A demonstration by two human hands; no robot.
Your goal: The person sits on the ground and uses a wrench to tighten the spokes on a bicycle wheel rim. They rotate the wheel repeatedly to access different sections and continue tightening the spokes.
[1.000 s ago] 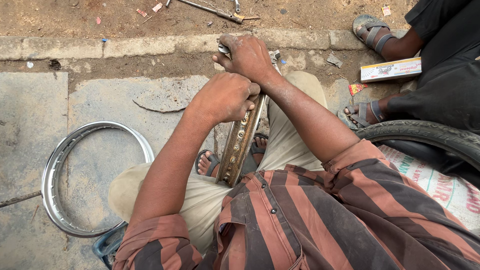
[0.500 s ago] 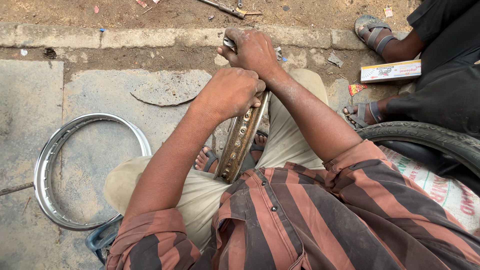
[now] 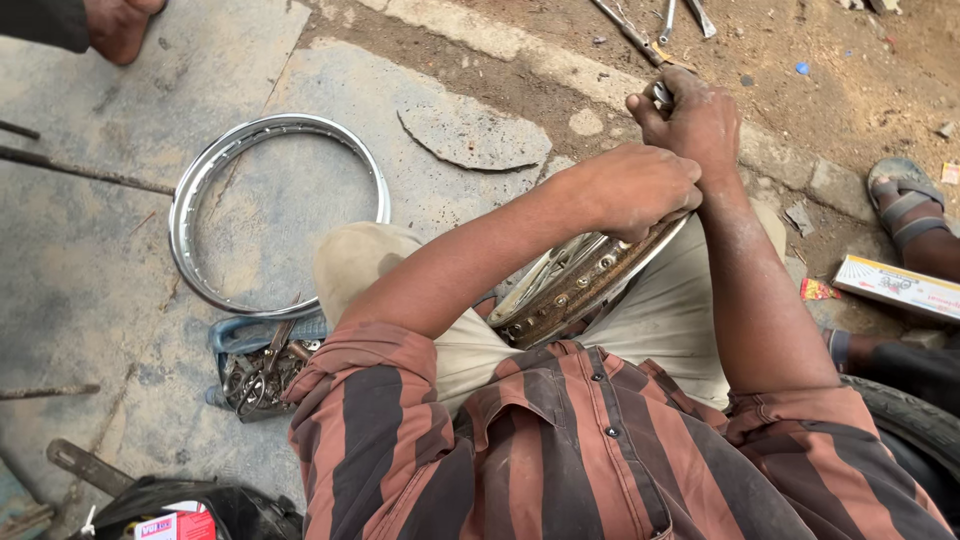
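Left hand [image 3: 640, 190] and right hand [image 3: 700, 120] curl their fingers tight around a rusty wheel rim [image 3: 575, 295]. Far below them, a blue tray [image 3: 235, 335] holds metal tools.

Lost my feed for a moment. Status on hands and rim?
Left hand clamped on rusty wheel rim across lap. Right hand gripping rim's far edge. Spare shiny rim on ground, apart. Nothing obstructing.

Bare concrete [image 3: 90, 270] left of the chrome rim [image 3: 200, 160]; tool tray [image 3: 262, 362], perhaps pliers inside, beside the knee.
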